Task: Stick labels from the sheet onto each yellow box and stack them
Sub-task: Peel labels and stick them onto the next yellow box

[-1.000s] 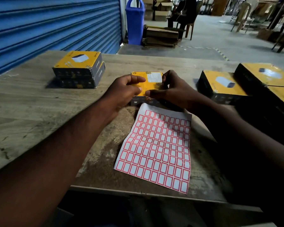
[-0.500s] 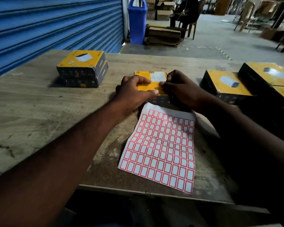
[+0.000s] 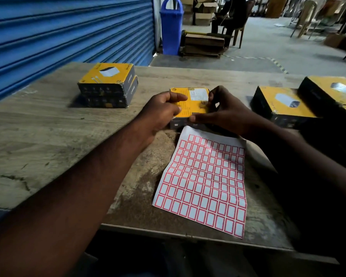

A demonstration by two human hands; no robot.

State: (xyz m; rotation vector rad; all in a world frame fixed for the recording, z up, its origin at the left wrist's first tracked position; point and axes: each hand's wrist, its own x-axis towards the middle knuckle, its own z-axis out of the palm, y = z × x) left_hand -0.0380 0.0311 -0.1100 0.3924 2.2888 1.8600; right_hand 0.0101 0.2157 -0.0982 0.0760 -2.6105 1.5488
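At the upper left of the frame the stack of two yellow boxes [image 3: 107, 85] sits on the wooden table [image 3: 38, 136], well apart from everything else. Right of it, near the centre, the left hand [image 3: 162, 111] grips the left side of a single yellow box [image 3: 190, 105], thumb laid across the top and fingers curled round the side. This box lies flat just beyond the top edge of the label sheet [image 3: 204, 180], its broad side facing the person. The right hand [image 3: 225, 111] holds its right end, thumb along the near edge and fingertips bent down onto the top. Whether they press a label there cannot be told. Farther right, two more yellow boxes [image 3: 284, 102] wait at the frame's edge. The coming move most likely turns on the stack lying up and to the left of the held box, on the left hand's side, so that hand is the nearer carrier. The box would travel leftward and away, kept level, to land squarely on the stack.
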